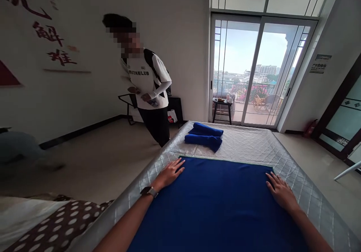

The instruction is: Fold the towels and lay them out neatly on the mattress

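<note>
A large blue cloth (pixel 222 203) lies spread over the covered table, its far edge trimmed in a thin light green line. My left hand (pixel 169 174) rests flat at its far left corner with the fingers apart; a dark watch (pixel 149 192) is on that wrist. At the far right corner lies my right hand (pixel 280 192), fingers outstretched on the cloth's edge. Neither hand grips anything. Beyond the far edge are two rolled or folded blue cloths (pixel 203 141), side by side. The cloth's near part runs out of view.
The table wears a silvery quilted cover (pixel 248 139). Left of it stands a person (pixel 149 83) in a white and black shirt. Polka-dot brown fabric (pixel 64 222) is at lower left. A dark stool (pixel 222 107) stands by the sliding glass door (pixel 237 68).
</note>
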Motion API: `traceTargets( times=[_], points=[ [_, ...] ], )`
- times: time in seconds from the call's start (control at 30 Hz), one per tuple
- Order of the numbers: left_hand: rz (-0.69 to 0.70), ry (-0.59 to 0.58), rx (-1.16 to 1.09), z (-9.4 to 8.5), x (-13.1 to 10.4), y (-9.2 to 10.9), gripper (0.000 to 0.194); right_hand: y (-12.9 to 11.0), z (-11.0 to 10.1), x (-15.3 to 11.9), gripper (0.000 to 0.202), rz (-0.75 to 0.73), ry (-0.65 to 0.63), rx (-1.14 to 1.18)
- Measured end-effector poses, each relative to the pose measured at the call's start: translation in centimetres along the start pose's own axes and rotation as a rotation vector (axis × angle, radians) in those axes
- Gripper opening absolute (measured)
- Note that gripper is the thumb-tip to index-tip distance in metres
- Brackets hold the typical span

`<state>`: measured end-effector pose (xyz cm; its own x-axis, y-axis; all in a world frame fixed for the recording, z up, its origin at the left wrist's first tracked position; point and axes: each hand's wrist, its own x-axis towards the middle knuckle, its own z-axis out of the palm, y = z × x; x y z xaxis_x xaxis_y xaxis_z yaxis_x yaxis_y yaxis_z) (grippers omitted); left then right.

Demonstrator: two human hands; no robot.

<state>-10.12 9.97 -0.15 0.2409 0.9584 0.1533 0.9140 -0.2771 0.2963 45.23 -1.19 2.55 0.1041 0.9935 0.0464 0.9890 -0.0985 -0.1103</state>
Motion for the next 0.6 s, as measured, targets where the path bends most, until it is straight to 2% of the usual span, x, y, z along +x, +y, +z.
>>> traceTargets(
  times=[0.2, 0.33, 0.4, 0.5, 0.6],
  points=[
    [-0.059, -0.056, 0.145, -0.5, 0.5, 1.9, 0.058, -1.6, -1.3, 2.4, 0.055, 0.013, 0.018, -0.047],
    [-0.079, -0.031, 0.172, -1.5, 0.7, 2.1, 0.056, -2.8, -0.3, 3.9, 0.061, -0.013, -0.02, -0.058],
    [-0.082, -0.008, 0.18, -1.8, 1.1, 2.9, 0.056, -2.8, 0.3, 4.1, 0.062, -0.015, -0.009, -0.055],
    [-0.026, 0.016, 0.167, -1.0, 2.3, 6.7, 0.058, -2.6, 0.9, 3.9, 0.062, -0.004, 0.023, -0.023],
    [0.129, -0.004, 0.123, 1.8, 3.5, 13.3, 0.058, -2.5, 1.0, 3.8, 0.06, 0.018, 0.066, 0.009]
  ],
)
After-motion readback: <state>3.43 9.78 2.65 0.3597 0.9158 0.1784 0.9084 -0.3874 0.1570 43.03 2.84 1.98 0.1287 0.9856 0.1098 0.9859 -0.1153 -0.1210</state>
